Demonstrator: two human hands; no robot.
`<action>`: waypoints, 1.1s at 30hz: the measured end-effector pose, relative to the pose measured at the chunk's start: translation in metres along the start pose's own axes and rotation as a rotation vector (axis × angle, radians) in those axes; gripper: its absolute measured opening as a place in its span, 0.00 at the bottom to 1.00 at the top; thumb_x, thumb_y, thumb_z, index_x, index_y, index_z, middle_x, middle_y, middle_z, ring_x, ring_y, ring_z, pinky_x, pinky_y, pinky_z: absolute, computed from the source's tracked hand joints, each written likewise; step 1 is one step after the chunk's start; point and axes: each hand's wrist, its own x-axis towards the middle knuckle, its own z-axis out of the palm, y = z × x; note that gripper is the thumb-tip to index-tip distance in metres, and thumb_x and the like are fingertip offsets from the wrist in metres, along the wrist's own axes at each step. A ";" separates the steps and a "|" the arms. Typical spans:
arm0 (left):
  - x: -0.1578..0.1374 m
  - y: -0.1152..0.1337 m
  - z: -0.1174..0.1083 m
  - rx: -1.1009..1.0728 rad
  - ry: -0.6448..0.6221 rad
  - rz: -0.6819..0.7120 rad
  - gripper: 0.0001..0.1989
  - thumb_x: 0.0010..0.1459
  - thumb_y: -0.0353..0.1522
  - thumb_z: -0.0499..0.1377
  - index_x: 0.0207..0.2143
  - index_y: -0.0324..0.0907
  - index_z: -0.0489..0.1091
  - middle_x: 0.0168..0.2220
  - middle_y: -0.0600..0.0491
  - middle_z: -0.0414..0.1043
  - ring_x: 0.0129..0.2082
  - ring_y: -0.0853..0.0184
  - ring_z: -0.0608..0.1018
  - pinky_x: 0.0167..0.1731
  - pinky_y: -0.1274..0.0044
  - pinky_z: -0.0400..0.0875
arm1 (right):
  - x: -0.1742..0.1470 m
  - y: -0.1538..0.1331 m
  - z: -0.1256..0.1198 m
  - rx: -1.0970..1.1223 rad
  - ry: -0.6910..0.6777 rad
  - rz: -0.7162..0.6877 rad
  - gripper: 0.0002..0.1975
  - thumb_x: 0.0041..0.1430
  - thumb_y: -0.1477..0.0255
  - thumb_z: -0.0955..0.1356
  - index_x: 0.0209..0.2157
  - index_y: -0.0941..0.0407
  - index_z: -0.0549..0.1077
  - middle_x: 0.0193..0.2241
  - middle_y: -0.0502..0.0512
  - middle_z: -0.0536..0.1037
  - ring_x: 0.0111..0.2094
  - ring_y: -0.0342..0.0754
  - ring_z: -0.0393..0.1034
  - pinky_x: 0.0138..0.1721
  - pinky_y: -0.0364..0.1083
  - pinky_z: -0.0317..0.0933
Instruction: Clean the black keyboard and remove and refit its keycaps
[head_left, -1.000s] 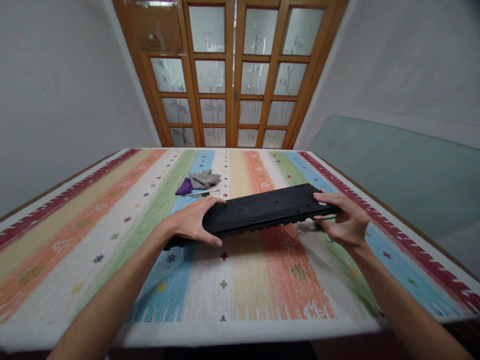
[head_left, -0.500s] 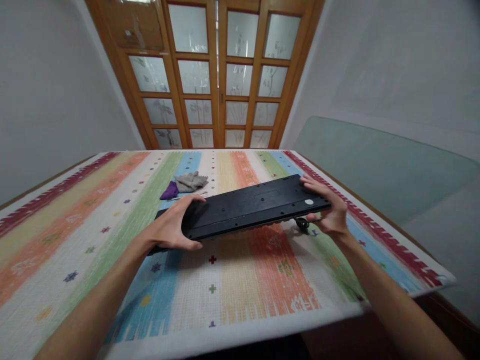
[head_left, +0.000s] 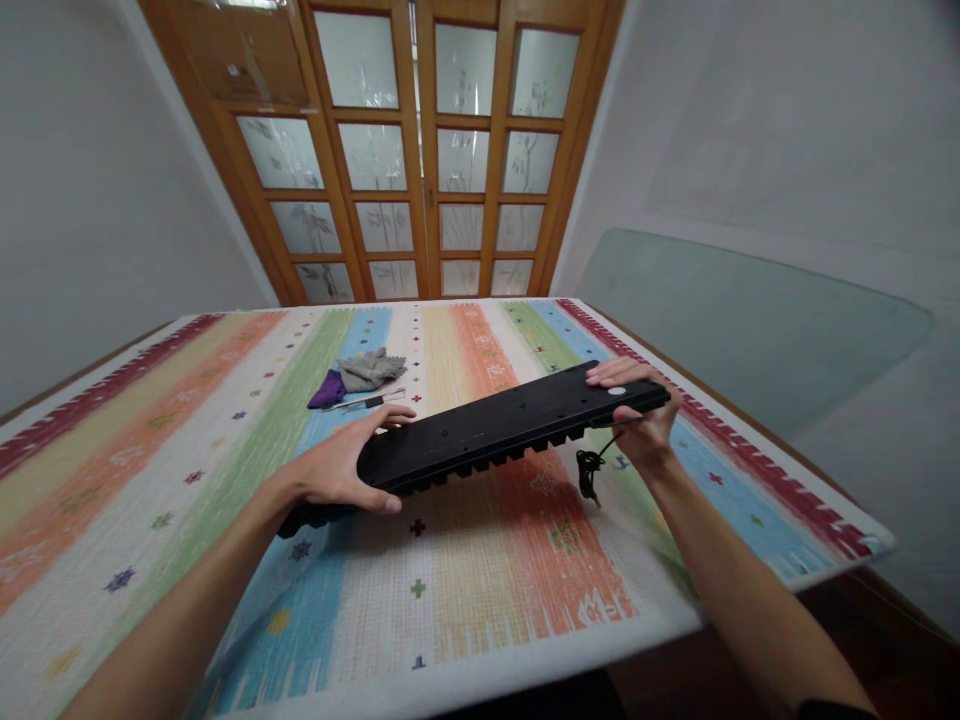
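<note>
A black computer keyboard (head_left: pixel 487 425) is held above the table, underside up and tilted, so its keys point down along the near edge. My left hand (head_left: pixel 349 460) grips its left part, thumb on the near edge and fingers over the far side. Around the right end is my right hand (head_left: pixel 637 400), closed on it near a round white sticker (head_left: pixel 616 391). The keyboard's bundled black cable (head_left: pixel 590 472) dangles below the right end. Behind my left hand lie a grey cloth (head_left: pixel 371 370), a purple cloth (head_left: pixel 328 390) and a thin brush-like tool (head_left: pixel 367 402).
A striped, colourful tablecloth (head_left: pixel 480 560) covers the table, whose near edge runs along the bottom. Wooden doors with glass panes (head_left: pixel 442 150) stand behind. A pale green panel (head_left: pixel 720 310) leans against the right wall.
The keyboard has tipped so that more of its key side shows at the near edge. Its right end has shifted slightly right, and the cable hangs lower. Both hands keep their hold.
</note>
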 end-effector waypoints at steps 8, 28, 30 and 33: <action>0.010 0.010 -0.009 -0.134 -0.184 0.012 0.38 0.43 0.49 0.69 0.57 0.49 0.69 0.58 0.47 0.74 0.55 0.49 0.77 0.55 0.58 0.72 | 0.013 -0.005 0.014 0.043 0.156 0.148 0.23 0.46 0.46 0.75 0.24 0.50 0.68 0.22 0.51 0.69 0.27 0.52 0.69 0.30 0.53 0.68; -0.072 -0.010 0.028 -0.208 0.850 -0.190 0.23 0.52 0.54 0.63 0.26 0.43 0.72 0.26 0.48 0.75 0.30 0.55 0.79 0.34 0.63 0.78 | 0.005 0.040 -0.023 0.387 0.570 0.699 0.15 0.35 0.71 0.78 0.24 0.55 0.72 0.22 0.44 0.74 0.19 0.38 0.66 0.22 0.35 0.67; -0.064 -0.008 0.037 -0.206 1.020 -0.203 0.24 0.53 0.55 0.60 0.29 0.43 0.71 0.25 0.50 0.72 0.29 0.58 0.77 0.31 0.67 0.76 | 0.002 0.044 -0.018 0.399 0.603 0.720 0.14 0.34 0.72 0.78 0.24 0.55 0.73 0.22 0.45 0.76 0.19 0.38 0.67 0.23 0.35 0.68; -0.053 -0.006 0.041 -0.180 1.142 -0.211 0.25 0.57 0.56 0.55 0.36 0.43 0.70 0.29 0.51 0.72 0.33 0.58 0.77 0.36 0.67 0.76 | -0.003 0.049 -0.010 0.385 0.524 0.678 0.14 0.37 0.69 0.79 0.24 0.55 0.73 0.22 0.46 0.76 0.19 0.40 0.68 0.22 0.37 0.68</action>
